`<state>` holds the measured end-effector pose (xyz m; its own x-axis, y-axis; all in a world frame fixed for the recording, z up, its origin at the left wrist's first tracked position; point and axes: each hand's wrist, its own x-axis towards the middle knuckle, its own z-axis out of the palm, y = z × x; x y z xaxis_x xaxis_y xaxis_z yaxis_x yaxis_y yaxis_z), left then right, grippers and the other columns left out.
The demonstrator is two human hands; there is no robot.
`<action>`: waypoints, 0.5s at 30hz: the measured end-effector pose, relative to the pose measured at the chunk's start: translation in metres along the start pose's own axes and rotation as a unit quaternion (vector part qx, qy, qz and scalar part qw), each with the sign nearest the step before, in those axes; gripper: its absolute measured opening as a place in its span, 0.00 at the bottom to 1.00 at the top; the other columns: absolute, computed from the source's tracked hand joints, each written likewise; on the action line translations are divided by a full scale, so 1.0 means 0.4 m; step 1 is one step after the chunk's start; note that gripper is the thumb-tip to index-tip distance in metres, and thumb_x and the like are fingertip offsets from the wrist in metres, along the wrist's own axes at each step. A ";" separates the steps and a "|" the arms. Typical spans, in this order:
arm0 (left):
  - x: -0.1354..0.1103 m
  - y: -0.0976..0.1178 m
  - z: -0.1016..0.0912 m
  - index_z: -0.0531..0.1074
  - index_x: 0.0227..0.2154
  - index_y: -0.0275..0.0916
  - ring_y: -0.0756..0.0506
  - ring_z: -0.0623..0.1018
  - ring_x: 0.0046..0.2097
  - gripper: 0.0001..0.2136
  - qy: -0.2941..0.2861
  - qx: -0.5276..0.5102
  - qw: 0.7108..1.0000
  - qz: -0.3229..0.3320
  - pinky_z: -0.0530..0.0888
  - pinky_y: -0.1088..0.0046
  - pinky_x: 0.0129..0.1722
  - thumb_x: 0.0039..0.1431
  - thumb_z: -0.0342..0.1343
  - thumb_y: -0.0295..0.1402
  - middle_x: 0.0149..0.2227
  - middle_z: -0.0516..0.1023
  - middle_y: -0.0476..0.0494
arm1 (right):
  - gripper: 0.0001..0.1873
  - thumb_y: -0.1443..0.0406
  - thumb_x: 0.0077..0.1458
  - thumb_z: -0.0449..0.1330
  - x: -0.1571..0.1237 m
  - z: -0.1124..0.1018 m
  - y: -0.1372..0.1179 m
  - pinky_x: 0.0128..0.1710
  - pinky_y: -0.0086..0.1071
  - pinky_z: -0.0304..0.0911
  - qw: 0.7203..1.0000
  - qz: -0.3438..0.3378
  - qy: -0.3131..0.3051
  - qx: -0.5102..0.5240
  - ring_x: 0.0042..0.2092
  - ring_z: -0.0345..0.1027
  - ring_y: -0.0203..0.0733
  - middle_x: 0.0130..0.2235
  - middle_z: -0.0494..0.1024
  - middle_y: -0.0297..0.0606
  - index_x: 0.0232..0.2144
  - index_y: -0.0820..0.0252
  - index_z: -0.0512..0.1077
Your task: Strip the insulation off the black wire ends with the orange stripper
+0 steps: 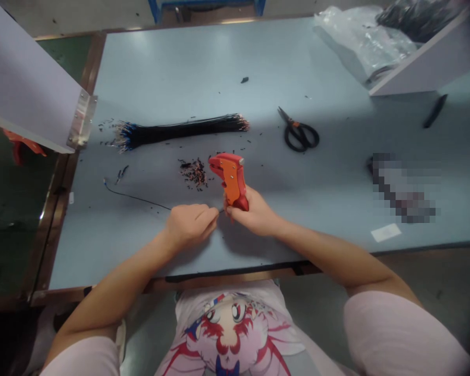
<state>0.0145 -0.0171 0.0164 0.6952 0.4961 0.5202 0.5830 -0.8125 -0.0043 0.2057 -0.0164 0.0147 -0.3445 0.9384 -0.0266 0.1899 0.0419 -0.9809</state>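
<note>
My left hand is closed on a thin black wire, whose terminal end trails away to the left on the table. A short bit of the wire shows between my two hands. My right hand grips a red and orange wire stripper by its handle, its jaws pointing up and to the left. Just beyond the jaws lies a pile of stripped insulation bits. Farther back is a bundle of black wires, with blue and metal ends at the left and bare copper ends at the right.
Black-handled scissors lie right of the bundle. At the right are a blurred-out object, a white label and a dark slim tool. Clear plastic bags sit at the back right. White panels stand on both sides.
</note>
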 end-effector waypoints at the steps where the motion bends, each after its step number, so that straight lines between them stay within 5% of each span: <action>1: 0.001 0.002 -0.001 0.69 0.24 0.38 0.52 0.64 0.20 0.07 -0.003 0.000 1.000 0.005 0.56 0.73 0.22 0.56 0.51 0.28 0.17 0.67 0.53 | 0.09 0.73 0.44 0.54 0.002 0.002 -0.003 0.34 0.35 0.63 1.000 0.000 0.007 -0.011 0.31 0.63 0.38 0.30 0.69 0.34 0.31 0.59 0.62; 7: 0.002 -0.028 -0.051 0.67 0.22 0.39 0.53 0.66 0.20 0.08 -0.052 -0.002 0.996 -0.066 0.57 0.74 0.22 0.55 0.51 0.27 0.17 0.67 0.55 | 0.11 0.73 0.40 0.54 0.022 -0.023 -0.013 0.31 0.35 0.62 0.996 0.012 0.081 -0.038 0.28 0.61 0.37 0.28 0.67 0.32 0.29 0.59 0.60; 10: -0.002 -0.065 -0.076 0.69 0.24 0.40 0.54 0.67 0.20 0.06 -0.004 -0.014 0.986 -0.163 0.58 0.75 0.22 0.55 0.52 0.29 0.17 0.68 0.55 | 0.11 0.71 0.44 0.56 0.036 -0.050 -0.012 0.29 0.35 0.63 0.991 0.056 0.116 0.018 0.26 0.63 0.37 0.27 0.68 0.32 0.32 0.58 0.60; 12: -0.006 -0.081 -0.075 0.71 0.27 0.40 0.54 0.67 0.20 0.05 0.049 -0.023 0.983 -0.174 0.60 0.76 0.23 0.56 0.53 0.30 0.18 0.70 0.55 | 0.11 0.68 0.46 0.59 0.046 -0.060 -0.015 0.30 0.36 0.65 0.991 0.076 0.111 0.018 0.26 0.64 0.37 0.29 0.71 0.34 0.33 0.58 0.61; 15: -0.012 -0.077 -0.052 0.72 0.30 0.39 0.52 0.71 0.24 0.04 0.016 -0.037 0.987 -0.157 0.61 0.76 0.26 0.57 0.52 0.30 0.23 0.74 0.52 | 0.15 0.67 0.46 0.62 0.058 -0.059 -0.022 0.38 0.40 0.67 0.993 0.074 0.095 -0.021 0.34 0.69 0.42 0.38 0.75 0.41 0.38 0.60 0.65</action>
<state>-0.0157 -0.0007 0.0317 0.4702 0.7186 0.5124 0.7345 -0.6405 0.2243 0.2177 0.0131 0.0274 -0.1318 0.9827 -0.1298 0.2650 -0.0913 -0.9599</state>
